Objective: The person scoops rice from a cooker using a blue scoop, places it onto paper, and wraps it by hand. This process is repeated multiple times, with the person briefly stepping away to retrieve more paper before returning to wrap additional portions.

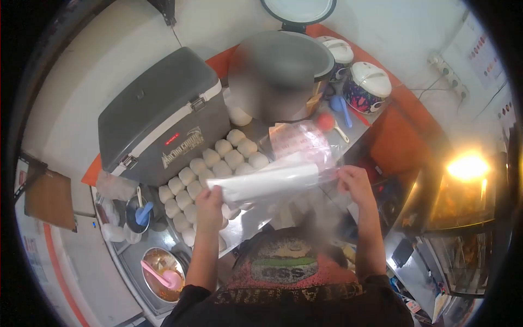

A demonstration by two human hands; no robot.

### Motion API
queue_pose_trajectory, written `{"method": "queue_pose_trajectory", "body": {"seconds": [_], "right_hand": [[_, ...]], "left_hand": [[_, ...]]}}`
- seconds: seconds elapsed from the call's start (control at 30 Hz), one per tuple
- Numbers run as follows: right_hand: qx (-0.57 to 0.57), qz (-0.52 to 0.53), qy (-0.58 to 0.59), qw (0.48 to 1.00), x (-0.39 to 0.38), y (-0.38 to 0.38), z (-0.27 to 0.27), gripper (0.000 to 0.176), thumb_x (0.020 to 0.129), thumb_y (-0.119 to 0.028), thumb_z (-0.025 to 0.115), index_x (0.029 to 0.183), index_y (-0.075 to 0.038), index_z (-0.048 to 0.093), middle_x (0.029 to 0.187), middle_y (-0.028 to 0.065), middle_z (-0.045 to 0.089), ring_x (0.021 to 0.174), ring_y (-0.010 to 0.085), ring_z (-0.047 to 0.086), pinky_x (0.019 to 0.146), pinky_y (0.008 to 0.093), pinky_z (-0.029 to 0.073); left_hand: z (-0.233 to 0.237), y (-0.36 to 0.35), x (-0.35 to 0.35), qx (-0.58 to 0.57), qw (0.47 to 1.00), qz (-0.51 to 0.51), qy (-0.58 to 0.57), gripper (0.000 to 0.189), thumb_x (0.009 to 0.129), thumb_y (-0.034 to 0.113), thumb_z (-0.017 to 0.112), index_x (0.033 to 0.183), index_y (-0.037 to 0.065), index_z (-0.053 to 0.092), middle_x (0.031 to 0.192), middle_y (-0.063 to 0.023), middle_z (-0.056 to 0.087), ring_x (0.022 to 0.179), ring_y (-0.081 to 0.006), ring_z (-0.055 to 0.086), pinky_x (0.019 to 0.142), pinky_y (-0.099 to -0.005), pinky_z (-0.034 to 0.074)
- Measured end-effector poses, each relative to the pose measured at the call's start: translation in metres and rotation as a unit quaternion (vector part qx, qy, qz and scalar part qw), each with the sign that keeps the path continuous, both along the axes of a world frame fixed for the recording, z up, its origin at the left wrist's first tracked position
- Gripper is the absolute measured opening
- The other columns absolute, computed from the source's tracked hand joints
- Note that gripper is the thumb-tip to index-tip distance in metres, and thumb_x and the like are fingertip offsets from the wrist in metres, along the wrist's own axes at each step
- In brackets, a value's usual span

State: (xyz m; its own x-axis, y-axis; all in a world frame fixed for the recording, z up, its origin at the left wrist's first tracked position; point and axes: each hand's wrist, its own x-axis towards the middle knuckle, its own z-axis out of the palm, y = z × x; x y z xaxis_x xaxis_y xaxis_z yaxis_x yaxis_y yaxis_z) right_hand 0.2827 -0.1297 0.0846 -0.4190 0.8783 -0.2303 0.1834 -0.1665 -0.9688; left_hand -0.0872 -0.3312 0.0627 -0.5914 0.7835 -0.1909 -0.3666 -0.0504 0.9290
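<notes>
A clear plastic bag with a white sheet-like stack inside [267, 182] is stretched between my two hands, above the counter and in front of my body. My left hand [210, 203] grips its left end, thumb on top. At the other end, my right hand [353, 182] pinches the clear plastic edge with curled fingers. Rows of white rounded mounds [188, 175] stand on the counter beneath and left of the bag, partly covered by it. Just behind the bag lies a pink printed plastic packet [299, 143].
A grey cooler box [163, 114] stands behind the mounds. Beyond is a large open-lidded pot [283, 71], partly blurred. Lidded patterned pots [368, 87] and a blue scoop [341, 109] are at back right. A bowl with a pink spoon [163, 275] sits front left; a lit glass case [463, 191] stands right.
</notes>
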Motion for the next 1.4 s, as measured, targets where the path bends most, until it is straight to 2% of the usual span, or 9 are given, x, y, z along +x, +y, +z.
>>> {"method": "queue_pose_trajectory", "body": {"seconds": [0.13, 0.33, 0.43, 0.53, 0.7, 0.9, 1.0, 1.13, 1.4], "right_hand": [[-0.01, 0.001, 0.066, 0.998, -0.019, 0.017, -0.006, 0.021, 0.095, -0.013, 0.06, 0.102, 0.005, 0.069, 0.079, 0.005, 0.068, 0.067, 0.0112, 0.063, 0.058, 0.025, 0.049], [0.026, 0.017, 0.053, 0.998, -0.062, 0.024, -0.005, 0.021, 0.097, -0.014, 0.058, 0.102, 0.004, 0.067, 0.09, 0.0091, 0.069, 0.074, 0.0137, 0.065, 0.067, 0.0254, 0.053], [0.03, -0.096, 0.203, 0.974, -0.091, 0.03, -0.005, 0.021, 0.096, -0.014, 0.06, 0.11, 0.002, 0.062, 0.096, 0.0101, 0.068, 0.08, 0.0158, 0.066, 0.071, 0.027, 0.054], [-0.141, 0.047, 0.25, 0.957, -0.101, 0.023, -0.032, 0.029, 0.094, -0.013, 0.063, 0.12, -0.002, 0.054, 0.099, 0.0102, 0.067, 0.084, 0.0179, 0.067, 0.074, 0.0293, 0.055], [-0.161, -0.072, 0.276, 0.945, -0.074, 0.052, -0.072, 0.026, 0.094, -0.013, 0.064, 0.115, -0.005, 0.052, 0.1, 0.012, 0.067, 0.085, 0.0227, 0.068, 0.068, 0.0308, 0.052], [-0.195, -0.16, 0.238, 0.938, -0.038, 0.124, -0.119, 0.024, 0.093, -0.013, 0.064, 0.114, -0.01, 0.054, 0.1, 0.0068, 0.067, 0.083, 0.0196, 0.064, 0.062, 0.0293, 0.046], [-0.213, -0.15, 0.232, 0.937, 0.006, 0.181, -0.164, 0.023, 0.094, -0.013, 0.062, 0.115, -0.01, 0.054, 0.103, 0.0063, 0.066, 0.085, 0.0197, 0.063, 0.066, 0.0317, 0.047], [-0.241, -0.087, 0.177, 0.95, 0.041, 0.226, -0.162, 0.03, 0.094, -0.014, 0.061, 0.122, -0.01, 0.053, 0.108, 0.0082, 0.065, 0.092, 0.0215, 0.064, 0.076, 0.0347, 0.051], [-0.295, 0.015, 0.183, 0.938, -0.002, 0.272, -0.163, 0.031, 0.094, -0.017, 0.063, 0.122, -0.008, 0.053, 0.109, 0.0101, 0.063, 0.097, 0.0225, 0.064, 0.083, 0.0373, 0.052]], "left_hand": [[0.026, 0.005, -0.013, 0.056, 0.982, 0.156, -0.085, 0.03, 0.101, 0.023, 0.055, 0.114, -0.004, 0.059, 0.101, -0.0081, 0.067, 0.09, -0.0146, 0.063, 0.078, -0.0284, 0.051], [0.044, 0.017, -0.023, 0.208, 0.96, 0.164, -0.089, 0.028, 0.1, 0.023, 0.057, 0.12, 0.003, 0.056, 0.113, -0.0096, 0.065, 0.103, -0.022, 0.064, 0.093, -0.0371, 0.051], [0.047, 0.033, -0.019, 0.191, 0.948, 0.227, -0.118, 0.03, 0.099, 0.021, 0.057, 0.121, 0.0, 0.055, 0.114, -0.0113, 0.064, 0.104, -0.0225, 0.063, 0.095, -0.0369, 0.049], [0.039, 0.048, -0.018, 0.177, 0.941, 0.268, -0.108, 0.03, 0.099, 0.019, 0.057, 0.121, -0.001, 0.055, 0.113, -0.0117, 0.064, 0.106, -0.0232, 0.062, 0.097, -0.0372, 0.048], [0.051, 0.063, -0.016, 0.205, 0.933, 0.284, -0.082, 0.028, 0.1, 0.025, 0.058, 0.117, 0.004, 0.055, 0.115, -0.0108, 0.063, 0.11, -0.0229, 0.06, 0.095, -0.0407, 0.049], [0.035, 0.117, 0.015, 0.285, 0.895, 0.311, -0.148, 0.05, 0.1, 0.025, 0.057, 0.14, 0.003, 0.039, 0.136, -0.0123, 0.049, 0.125, -0.0281, 0.049, 0.108, -0.0472, 0.039], [0.058, 0.131, 0.028, 0.286, 0.889, 0.34, -0.115, 0.048, 0.101, 0.035, 0.053, 0.138, 0.005, 0.047, 0.134, -0.0099, 0.057, 0.123, -0.0263, 0.054, 0.108, -0.0455, 0.041], [0.072, 0.128, 0.026, 0.344, 0.899, 0.248, 0.104, 0.043, 0.1, 0.027, 0.057, 0.134, 0.003, 0.049, 0.127, -0.0113, 0.061, 0.116, -0.0254, 0.059, 0.101, -0.0433, 0.048], [0.108, 0.126, 0.063, 0.183, 0.872, 0.414, 0.189, 0.019, 0.098, 0.012, 0.061, 0.112, 0.0, 0.06, 0.1, -0.0064, 0.067, 0.09, -0.0147, 0.065, 0.08, -0.0295, 0.054]]}}
